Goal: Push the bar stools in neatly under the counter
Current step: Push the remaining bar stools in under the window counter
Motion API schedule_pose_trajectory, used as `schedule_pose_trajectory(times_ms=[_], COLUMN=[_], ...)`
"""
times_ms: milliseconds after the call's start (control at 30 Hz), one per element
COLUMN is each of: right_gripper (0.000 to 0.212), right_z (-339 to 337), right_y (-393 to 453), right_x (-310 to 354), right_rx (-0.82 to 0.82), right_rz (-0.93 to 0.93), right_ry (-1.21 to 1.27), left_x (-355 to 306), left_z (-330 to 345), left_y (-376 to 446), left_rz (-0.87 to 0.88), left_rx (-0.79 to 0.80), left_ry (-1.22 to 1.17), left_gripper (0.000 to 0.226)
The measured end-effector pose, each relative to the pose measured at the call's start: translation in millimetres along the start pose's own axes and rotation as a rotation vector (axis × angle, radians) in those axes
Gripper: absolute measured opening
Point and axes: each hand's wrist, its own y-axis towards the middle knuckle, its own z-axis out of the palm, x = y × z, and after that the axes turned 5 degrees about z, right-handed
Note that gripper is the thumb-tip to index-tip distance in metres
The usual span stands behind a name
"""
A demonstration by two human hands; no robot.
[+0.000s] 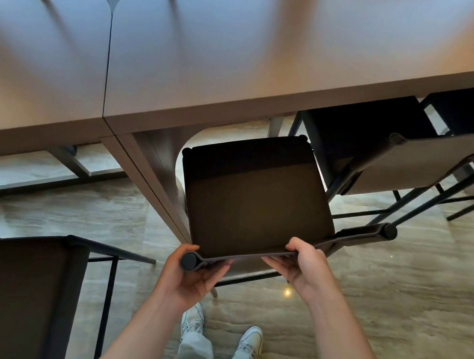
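Head view showed both hands on the backrest top rail of the middle bar stool (256, 205): left hand (191, 276) wrapped around the rail's left end cap, right hand (303, 270) gripping the rail right of centre. The stool sat skewed, far edge of the seat just under the counter (190, 44) lip, most of the seat near of it. The counter support panel (154, 171) was close on the left and the neighbouring stool (393, 150) just beside on the right, already tucked in. Risk, in my judgement: a straight push while skewed jams the left front corner on the panel or clips the neighbour's frame. Legs could scrape the glossy floor (400, 287). Another stool (5, 281) at near left was not pushed in.
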Motion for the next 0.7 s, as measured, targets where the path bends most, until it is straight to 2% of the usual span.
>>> schedule_pose_trajectory(times_ms=[100,300,400,500,700], right_gripper=[0.029,0.038,0.042,0.039,0.036], right_z=[-3,-9,-11,-13,-16], right_y=[3,11,12,11,8], right_x=[-2,-5,-8,-9,-10], right_rx=[-0.003,-0.019,-0.022,0.002,0.022], right_rz=[0.003,0.013,0.009,-0.005,-0.016], right_ry=[-0.014,-0.072,-0.088,-0.064,-0.077], left_x=[5,12,13,13,13], left_z=[-2,-5,-7,-8,-9], left_y=[1,2,4,4,2], left_rz=[0.040,0.119,0.118,0.114,0.108], left_rx=[-0.007,-0.013,-0.021,-0.019,-0.029], left_ry=[0.062,0.128,0.143,0.172,0.229], left_gripper=[0.030,0.030,0.037,0.043,0.038])
